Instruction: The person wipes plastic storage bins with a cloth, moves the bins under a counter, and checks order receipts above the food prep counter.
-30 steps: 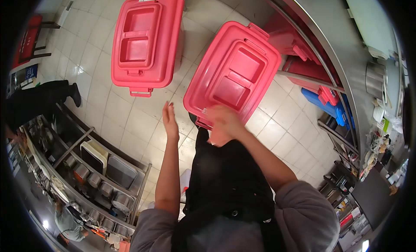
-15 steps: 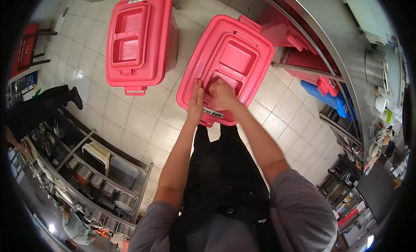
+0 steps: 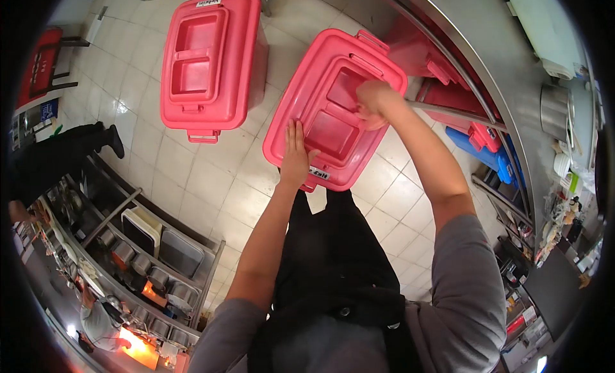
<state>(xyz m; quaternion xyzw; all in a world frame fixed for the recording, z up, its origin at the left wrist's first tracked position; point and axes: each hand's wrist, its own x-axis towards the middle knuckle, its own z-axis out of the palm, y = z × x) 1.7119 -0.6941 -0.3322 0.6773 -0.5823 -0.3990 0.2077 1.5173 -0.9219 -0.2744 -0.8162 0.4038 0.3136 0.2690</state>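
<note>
a person's left hand lies flat and open, its fingers extended, on the near left part of a red bin's lid; the right hand is curled over the far right side of the same lid, beside its sunken panels, though blur hides whether anything is in its grip; the bin stands on the tiled floor in front of the person, a partly covered label at the lid's near edge; a second red bin stands apart to the left; a metal rack of pans is at near left.
</note>
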